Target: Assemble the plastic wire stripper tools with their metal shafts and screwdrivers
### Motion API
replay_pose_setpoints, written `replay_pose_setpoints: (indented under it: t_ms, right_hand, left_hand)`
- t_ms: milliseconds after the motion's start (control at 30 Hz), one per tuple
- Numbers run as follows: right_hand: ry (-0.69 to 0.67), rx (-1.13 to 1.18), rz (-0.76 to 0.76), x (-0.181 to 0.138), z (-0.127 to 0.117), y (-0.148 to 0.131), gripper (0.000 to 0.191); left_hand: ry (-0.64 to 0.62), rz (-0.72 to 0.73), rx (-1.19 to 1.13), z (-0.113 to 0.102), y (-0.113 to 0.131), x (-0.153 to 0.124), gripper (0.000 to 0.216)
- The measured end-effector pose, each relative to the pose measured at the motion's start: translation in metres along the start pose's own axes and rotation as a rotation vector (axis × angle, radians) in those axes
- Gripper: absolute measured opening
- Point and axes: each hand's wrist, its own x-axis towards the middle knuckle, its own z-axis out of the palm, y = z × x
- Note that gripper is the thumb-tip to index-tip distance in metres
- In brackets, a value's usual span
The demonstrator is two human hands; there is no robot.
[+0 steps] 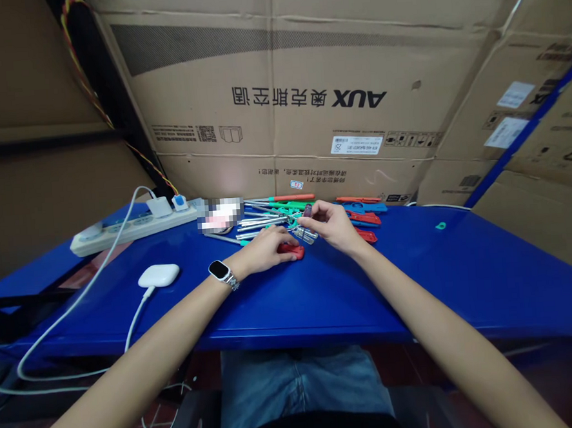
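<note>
My left hand [271, 248], with a watch on its wrist, rests low over the blue table, its fingers closed on a small red plastic piece [295, 251]. My right hand [332, 225] pinches a small dark purplish piece [308, 211] between thumb and fingertips, a little above the pile. Right below it lie some clear and metallic pieces [306, 234], partly hidden by the fingers. Behind the hands are several silvery metal rods [260, 221], some with green or orange ends. Flat red plastic pieces [365, 218] and a blue plastic piece [363, 207] lie beside my right hand.
A white power strip [136, 228] with plugs stands at the left back. A white case [158, 275] on a cable lies on the left. A pixelated object [221, 215] sits by the rods. Large cardboard [306, 64] walls the back; a small green piece [440, 226] lies right.
</note>
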Motion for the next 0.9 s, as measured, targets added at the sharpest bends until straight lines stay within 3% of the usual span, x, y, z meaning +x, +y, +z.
replay_pose_setpoints:
  t_ms: [500, 900]
  right_hand:
    - [0.017, 0.042, -0.002, -0.002, 0.008, -0.002, 0.056]
    - [0.132, -0.059, -0.087, -0.007, 0.018, 0.0, 0.047]
  left_hand:
    - [-0.006, 0.011, -0.034, 0.004, 0.001, 0.001, 0.029]
    - [0.005, 0.0, -0.038, 0.006, 0.002, 0.001, 0.028]
